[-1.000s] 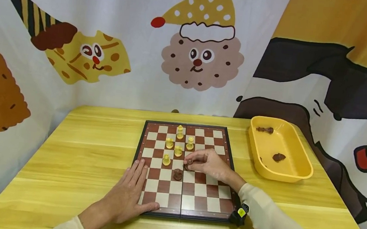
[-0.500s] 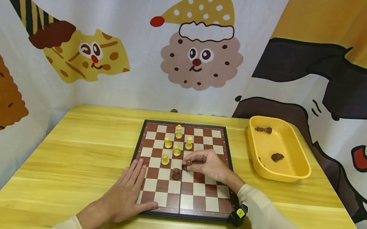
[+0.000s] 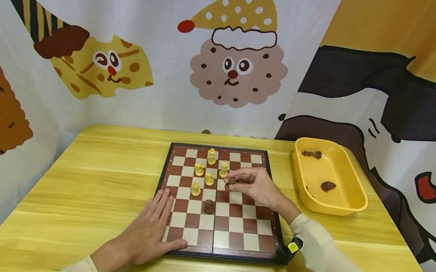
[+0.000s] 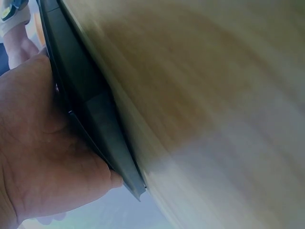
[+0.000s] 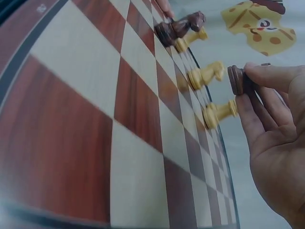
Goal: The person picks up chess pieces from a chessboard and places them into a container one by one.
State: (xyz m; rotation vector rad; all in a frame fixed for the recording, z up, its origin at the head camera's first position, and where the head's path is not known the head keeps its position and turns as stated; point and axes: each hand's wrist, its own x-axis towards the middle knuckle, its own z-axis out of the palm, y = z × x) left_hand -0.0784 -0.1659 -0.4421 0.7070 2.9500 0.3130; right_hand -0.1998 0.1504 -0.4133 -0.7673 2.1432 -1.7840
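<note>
My right hand (image 3: 258, 187) pinches a dark brown chess piece (image 5: 237, 81) between thumb and fingers, lifted over the right half of the chessboard (image 3: 236, 240). Its base shows in the right wrist view; fingers hide its upper part. A brown knight (image 3: 209, 206) stands near the board's middle fold. Beyond it several yellow pieces stand upright, among them a knight (image 3: 195, 190) and a rook (image 3: 224, 170) close to the right fingertips. My left hand (image 3: 148, 230) rests on the board's front left corner, fingers straight along the left border and thumb on the front border.
A yellow plastic tray (image 3: 354, 209) stands right of the board. Inside lie a long dark piece (image 3: 312, 154) and a rounder brown piece (image 3: 328, 185). The wooden table (image 3: 111, 164) ends at a printed cloth (image 3: 124, 113) behind.
My right hand has raised the brown chess piece from near the middle fold and moved it back and slightly right. The left hand has stayed put on the board's corner.
</note>
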